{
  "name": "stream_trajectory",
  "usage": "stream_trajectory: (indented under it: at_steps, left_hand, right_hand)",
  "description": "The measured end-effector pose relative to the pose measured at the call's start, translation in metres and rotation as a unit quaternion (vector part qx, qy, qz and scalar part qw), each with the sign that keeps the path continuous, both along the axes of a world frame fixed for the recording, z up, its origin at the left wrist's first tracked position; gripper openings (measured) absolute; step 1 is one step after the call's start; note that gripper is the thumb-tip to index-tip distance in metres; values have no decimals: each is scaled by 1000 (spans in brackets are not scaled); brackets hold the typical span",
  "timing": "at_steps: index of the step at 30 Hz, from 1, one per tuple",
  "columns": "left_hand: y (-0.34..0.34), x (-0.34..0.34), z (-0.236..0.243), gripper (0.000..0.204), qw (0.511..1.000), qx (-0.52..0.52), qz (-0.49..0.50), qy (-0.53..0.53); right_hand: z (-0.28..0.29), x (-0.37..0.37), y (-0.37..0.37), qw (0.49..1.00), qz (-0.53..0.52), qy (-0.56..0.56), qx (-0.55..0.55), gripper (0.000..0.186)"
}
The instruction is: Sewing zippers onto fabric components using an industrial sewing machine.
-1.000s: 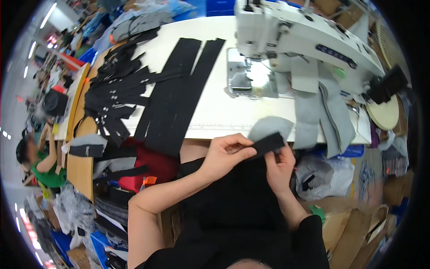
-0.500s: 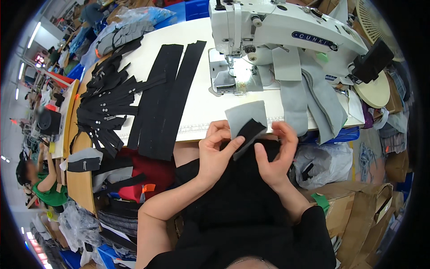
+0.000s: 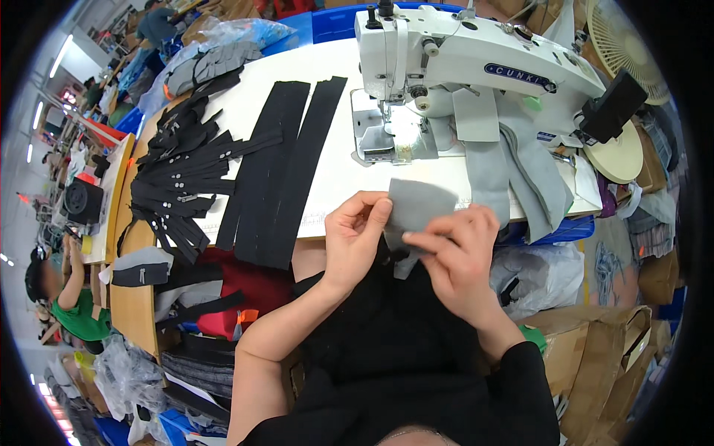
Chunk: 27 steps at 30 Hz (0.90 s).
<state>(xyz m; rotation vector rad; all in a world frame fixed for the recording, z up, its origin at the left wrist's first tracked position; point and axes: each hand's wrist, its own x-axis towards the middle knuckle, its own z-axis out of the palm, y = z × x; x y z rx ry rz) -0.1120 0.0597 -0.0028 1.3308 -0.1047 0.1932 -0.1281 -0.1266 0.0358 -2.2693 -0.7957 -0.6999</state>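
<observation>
While the far side of a white table (image 3: 327,189) is taken up by a white sewing machine (image 3: 483,56), grey fabric panels (image 3: 489,182) are draped over the near edge, right of the needle area. On the left, long black strips (image 3: 260,175) are laid from far to near, and beside them black pieces with small metal parts (image 3: 178,178) are heaped. A clear plastic bag (image 3: 547,271) and a cardboard box (image 3: 565,346) are seen below the table on the right. Farther left, a co-worker in green (image 3: 80,314) is seen.

A grey fabric piece (image 3: 422,204) is held at the table's near edge, just short of the machine. Its left edge is pinched between the thumb and curled fingers of the left hand (image 3: 353,241). The right hand (image 3: 462,260) is half curled, with a finger extended leftward to the near part of the cloth; whether anything is gripped there cannot be told.

The broad end of the piece is pointed far, toward the machine. The visible length is stretched roughly near to far, its near part partly covered by the right hand.
</observation>
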Motion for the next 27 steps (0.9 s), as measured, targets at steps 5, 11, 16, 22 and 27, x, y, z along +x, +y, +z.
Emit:
stream_trajectory:
  at_steps: [5,11,16,22,27]
  left_hand:
    - [-8,-2,-2,18,999,14,43,10]
    - [-14,-6,-5,19,999,-1,35,-3]
    - [-17,-4,-8,20,997,-67,1,-25]
    - [-19,1,-10,23,988,-153,-21,-1]
    - [-18,7,-16,28,984,-172,-31,26]
  right_hand:
    - [27,-7,0,992,84,67,-59,24]
    - [33,27,5,993,-7,66,101,19]
    - [22,41,4,975,22,160,154,20]
    - [20,46,9,963,14,190,189,21]
    - [20,56,2,975,30,176,129,21]
